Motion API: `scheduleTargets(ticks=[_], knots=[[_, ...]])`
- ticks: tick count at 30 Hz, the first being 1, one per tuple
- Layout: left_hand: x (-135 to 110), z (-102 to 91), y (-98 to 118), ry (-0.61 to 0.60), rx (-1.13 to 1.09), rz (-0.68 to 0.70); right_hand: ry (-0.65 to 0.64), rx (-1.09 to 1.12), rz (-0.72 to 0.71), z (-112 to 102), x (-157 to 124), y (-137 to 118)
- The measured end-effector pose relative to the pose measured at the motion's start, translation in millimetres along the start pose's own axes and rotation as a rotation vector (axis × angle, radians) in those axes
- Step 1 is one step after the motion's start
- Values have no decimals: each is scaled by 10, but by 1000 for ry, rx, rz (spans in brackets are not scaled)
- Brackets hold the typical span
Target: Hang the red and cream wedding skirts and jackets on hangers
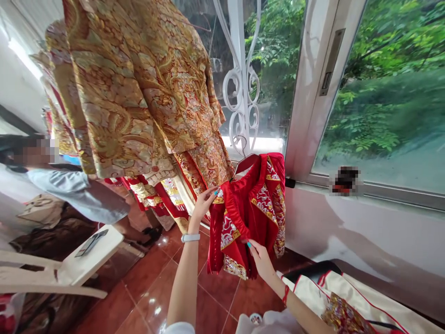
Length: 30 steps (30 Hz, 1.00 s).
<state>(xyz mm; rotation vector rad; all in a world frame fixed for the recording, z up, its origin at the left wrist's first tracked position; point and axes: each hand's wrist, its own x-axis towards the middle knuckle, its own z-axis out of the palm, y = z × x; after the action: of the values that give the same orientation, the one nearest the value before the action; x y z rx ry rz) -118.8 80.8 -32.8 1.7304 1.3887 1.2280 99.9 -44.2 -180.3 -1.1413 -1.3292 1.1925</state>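
A red pleated garment (pixel 239 208) with silver and gold embroidered panels hangs from a hanger (pixel 246 163) in front of the window grille. My left hand (pixel 202 204) pinches its upper left edge, beside an embroidered patch. Lower down, my right hand (pixel 260 260) grips the loose red band at the garment's front between thumb and fingers. Part of each hand's grip is hidden by the fingers and the folds of cloth. The hanger's hook shows above the garment.
Gold embroidered jackets (pixel 139 88) hang at upper left, with red skirts beneath. A person in a light shirt (pixel 69 185) is at the left, near a white chair (pixel 93 255) with a phone on it. White cloth with red trim (pixel 347 287) lies at lower right.
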Motion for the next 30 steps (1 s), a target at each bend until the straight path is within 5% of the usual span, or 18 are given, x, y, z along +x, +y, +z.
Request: scheduleTargets(ticks=[6, 11, 13, 16, 19, 25, 30], knots=[[-148, 120, 68, 225, 204, 20, -103, 25, -16, -21, 27, 88], [-518, 266, 205, 787, 585, 76, -65, 31, 4, -137, 89, -8], [-736, 442, 235, 877, 614, 109, -55, 22, 26, -157, 65, -29], [-904, 607, 316, 805, 568, 241, -67, 13, 40, -170, 18, -90], [-695, 498, 505, 739, 552, 314, -104, 21, 33, -205, 1, -211], [100, 215, 721, 59, 683, 222, -46, -46, -28, -398, 50, -343], [142, 298, 710, -5, 866, 125, -6, -115, -29, -597, 12, -153]])
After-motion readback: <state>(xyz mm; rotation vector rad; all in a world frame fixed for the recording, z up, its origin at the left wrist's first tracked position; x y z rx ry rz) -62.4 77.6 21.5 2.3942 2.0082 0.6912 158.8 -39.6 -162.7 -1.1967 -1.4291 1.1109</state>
